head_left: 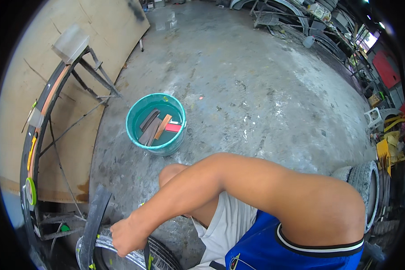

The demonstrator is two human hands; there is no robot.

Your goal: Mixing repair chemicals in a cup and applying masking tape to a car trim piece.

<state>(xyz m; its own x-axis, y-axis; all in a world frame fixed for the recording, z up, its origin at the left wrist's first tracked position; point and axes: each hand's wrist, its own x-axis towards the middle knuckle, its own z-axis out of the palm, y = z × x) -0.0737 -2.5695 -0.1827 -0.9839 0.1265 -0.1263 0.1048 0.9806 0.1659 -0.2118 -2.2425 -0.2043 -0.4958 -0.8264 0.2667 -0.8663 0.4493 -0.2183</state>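
My right arm reaches across to the lower left, and my right hand [129, 235] is closed in a fist just over a tire [164, 252] lying low there. Whatever the fingers hold, if anything, is hidden behind the knuckles. A long dark strip [96, 216] stands slanted to the left of the hand, across the tire's whitish rim. Another narrow black strip [147, 256], with a bit of yellow-green on it, shows below my wrist. My left hand is out of view.
A teal bucket [179, 147] of water holds dark blocks, an orange-brown block and a red piece. At left, a curved dark panel [45, 101] with tape rolls rests on a metal stand [94, 72] beside a large tan board [99, 27]. More tires [364, 189] stand at right.
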